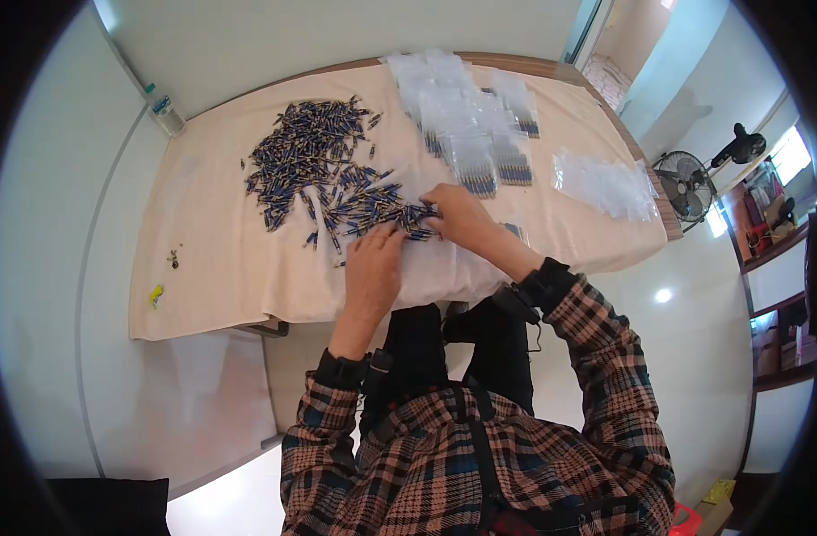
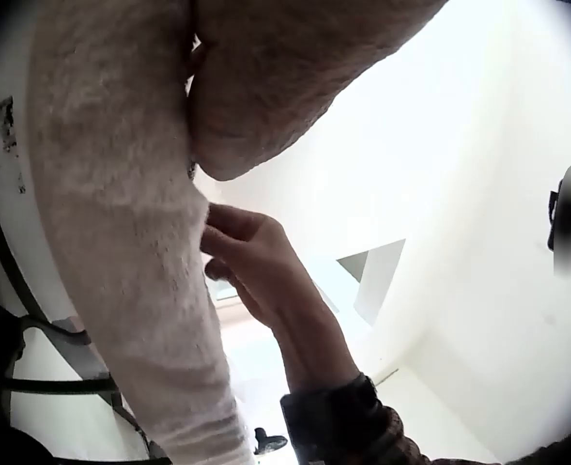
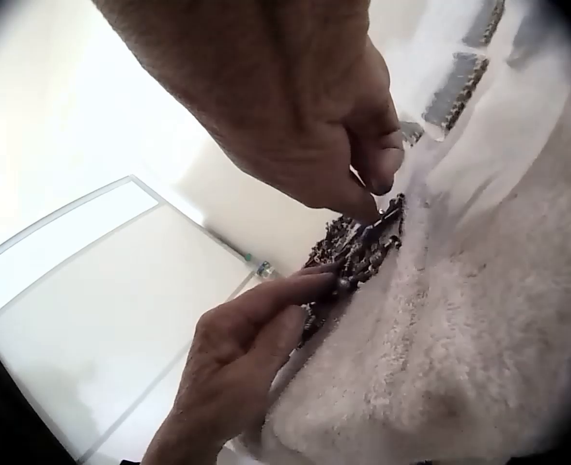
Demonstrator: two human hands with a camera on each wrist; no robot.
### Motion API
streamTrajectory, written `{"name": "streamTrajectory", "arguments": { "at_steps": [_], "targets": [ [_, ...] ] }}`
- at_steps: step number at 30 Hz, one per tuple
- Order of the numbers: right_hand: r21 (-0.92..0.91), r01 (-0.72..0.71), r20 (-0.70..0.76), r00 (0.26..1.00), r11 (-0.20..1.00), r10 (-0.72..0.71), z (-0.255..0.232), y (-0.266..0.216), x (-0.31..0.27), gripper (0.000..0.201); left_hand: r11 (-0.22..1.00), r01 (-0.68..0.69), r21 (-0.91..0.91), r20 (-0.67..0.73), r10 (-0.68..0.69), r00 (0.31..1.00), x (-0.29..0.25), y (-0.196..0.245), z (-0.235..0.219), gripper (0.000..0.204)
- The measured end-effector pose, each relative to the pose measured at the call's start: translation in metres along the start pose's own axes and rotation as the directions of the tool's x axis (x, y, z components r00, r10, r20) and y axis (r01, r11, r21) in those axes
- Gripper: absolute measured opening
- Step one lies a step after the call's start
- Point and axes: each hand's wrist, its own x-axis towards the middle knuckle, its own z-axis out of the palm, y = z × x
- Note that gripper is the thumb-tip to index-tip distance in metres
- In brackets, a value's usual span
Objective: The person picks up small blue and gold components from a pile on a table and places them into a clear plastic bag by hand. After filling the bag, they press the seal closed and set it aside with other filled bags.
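Small dark blue pieces with gold-coloured ends lie in a large heap [image 1: 306, 147], and a looser group [image 1: 366, 205] of them spreads toward the person. My left hand [image 1: 373, 268] rests its extended fingers on the near edge of that group. Across from it, my right hand [image 1: 467, 219] has its thumb and index fingertips drawn together on a blue piece [image 3: 374, 229] at the group's right end. The left hand's fingertips [image 3: 314, 281] touch neighbouring pieces in the right wrist view. In the left wrist view, the cloth edge hides the pieces.
See-through plastic bags [image 1: 435, 89], several holding rows of the pieces, overlap at the back. Flat plastic bags [image 1: 605, 185] lie at right. A bottle [image 1: 164, 112] stands at the table's left edge, and a small yellow item [image 1: 156, 296] lies front left. Pale cloth [image 1: 212, 259] covers the table.
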Motion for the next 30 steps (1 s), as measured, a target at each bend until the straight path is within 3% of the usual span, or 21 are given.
{"name": "streamTrajectory", "arguments": {
  "at_steps": [3, 12, 20, 23, 24, 27, 30],
  "targets": [
    [-0.131, 0.042, 0.100, 0.995, 0.990, -0.029, 0.014, 0.002, 0.007, 0.021, 0.995, 0.057, 0.079, -0.046, -0.053, 0.998, -0.003, -0.023, -0.003, 0.030],
    [-0.070, -0.050, 0.196, 0.979, 0.996, 0.062, 0.029, -0.014, 0.013, 0.024, 0.991, 0.082, 0.107, -0.049, -0.077, 0.996, -0.006, -0.034, 0.002, 0.034],
    [0.067, 0.004, 0.026, 1.000, 0.998, -0.005, 0.014, -0.022, 0.006, 0.012, 0.993, 0.092, 0.080, -0.021, -0.090, 0.996, -0.006, -0.030, -0.002, 0.039],
    [0.177, -0.237, 0.292, 0.939, 0.955, 0.179, 0.002, -0.018, 0.012, 0.011, 0.995, 0.090, 0.041, -0.073, -0.087, 0.994, -0.006, -0.026, -0.002, 0.036],
    [0.179, -0.237, 0.287, 0.941, 0.955, 0.180, 0.001, -0.019, 0.011, 0.011, 0.996, 0.092, 0.023, -0.100, -0.089, 0.991, -0.006, -0.026, -0.002, 0.035],
    [0.580, -0.509, 0.380, 0.859, 0.636, 0.342, -0.002, -0.021, 0.009, 0.018, 0.998, 0.037, 0.056, -0.178, -0.027, 0.984, -0.007, -0.026, -0.003, 0.034],
    [0.637, -0.521, 0.394, 0.854, 0.569, 0.341, -0.003, -0.017, 0.005, 0.017, 1.000, 0.025, 0.016, -0.211, -0.021, 0.977, -0.003, -0.022, -0.007, 0.033]
  ]
}}
